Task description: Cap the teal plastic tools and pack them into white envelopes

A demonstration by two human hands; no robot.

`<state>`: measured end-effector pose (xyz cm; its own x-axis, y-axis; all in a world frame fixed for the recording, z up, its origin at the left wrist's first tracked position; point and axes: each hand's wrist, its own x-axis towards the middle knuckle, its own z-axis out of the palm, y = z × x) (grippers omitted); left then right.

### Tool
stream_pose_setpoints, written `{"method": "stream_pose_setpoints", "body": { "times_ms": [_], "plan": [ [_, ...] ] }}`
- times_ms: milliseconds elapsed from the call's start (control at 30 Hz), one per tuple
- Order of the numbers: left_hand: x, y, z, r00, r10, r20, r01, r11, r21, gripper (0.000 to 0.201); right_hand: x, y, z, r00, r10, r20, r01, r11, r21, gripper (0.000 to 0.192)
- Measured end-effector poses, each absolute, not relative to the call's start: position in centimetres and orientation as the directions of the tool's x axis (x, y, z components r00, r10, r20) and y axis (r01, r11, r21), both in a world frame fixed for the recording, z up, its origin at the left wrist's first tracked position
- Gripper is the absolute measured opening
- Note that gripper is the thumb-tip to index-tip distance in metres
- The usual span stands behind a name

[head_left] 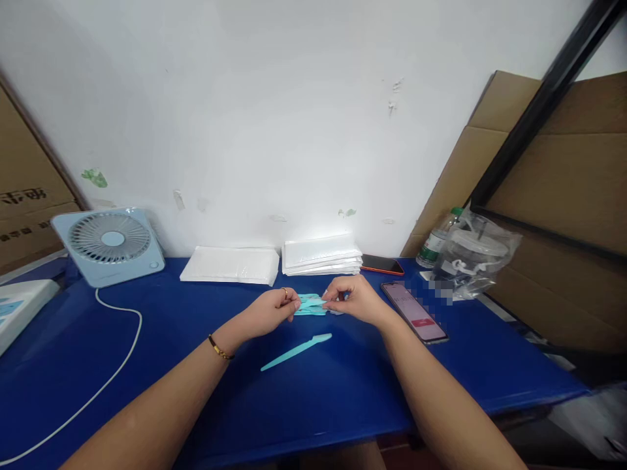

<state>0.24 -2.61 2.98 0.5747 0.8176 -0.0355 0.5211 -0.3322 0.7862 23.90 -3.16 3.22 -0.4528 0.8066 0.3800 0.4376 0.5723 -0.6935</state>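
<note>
A turquoise eyebrow razor lies slantwise on the blue table, nearer to me than my hands. Beyond it, several more turquoise eyebrow razors are bunched together between my hands. My left hand pinches the left end of one of them between thumb and fingers; a ring and a bracelet are on this side. At the right end of the same razor, the thumb and fingertips of my right hand are closed. Fingers partly hide the pile and the held ends.
Two stacks of white padded envelopes, a left stack and a right stack, stand by the wall. A phone, a bottle and a bagged cup are at right. A blue fan with a white cable sits left.
</note>
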Motion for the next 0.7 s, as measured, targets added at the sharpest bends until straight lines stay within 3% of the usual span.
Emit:
{"method": "stream_pose_setpoints", "body": {
  "times_ms": [133,233,300,400,500,600,700],
  "plan": [
    [0.4,-2.9,3.0,0.590,0.804,-0.067,0.520,-0.315,0.794,0.035,23.8,-3.4,3.4,-0.465,0.807,0.364,0.435,0.566,-0.700,0.019],
    [0.7,-3.7,2.9,0.605,0.789,-0.106,0.548,-0.317,0.774,0.031,25.0,-3.3,3.8,-0.529,0.815,0.234,0.477,0.514,-0.713,0.028],
    [1.0,-4.4,2.8,0.615,0.785,-0.074,0.602,-0.407,0.687,0.028,26.3,-3.0,3.8,-0.532,0.832,0.155,0.565,0.485,-0.667,0.026],
    [1.3,-5.0,2.5,0.633,0.774,-0.028,0.671,-0.531,0.517,0.024,27.7,-2.2,3.3,-0.477,0.877,0.056,0.752,0.440,-0.491,0.009],
    [1.3,-4.5,2.2,0.567,0.823,0.044,0.748,-0.536,0.393,0.018,27.9,-1.5,2.4,-0.420,0.907,-0.036,0.853,0.381,-0.356,0.014],
    [0.7,-3.3,2.0,0.498,0.856,0.137,0.824,-0.516,0.233,0.021,27.5,-1.2,1.8,-0.400,0.912,-0.087,0.872,0.349,-0.343,0.011],
    [0.1,-2.4,1.7,0.494,0.863,0.111,0.850,-0.506,0.151,0.016,27.4,-1.2,1.5,-0.425,0.898,-0.111,0.854,0.358,-0.378,0.009]
  ]
}}
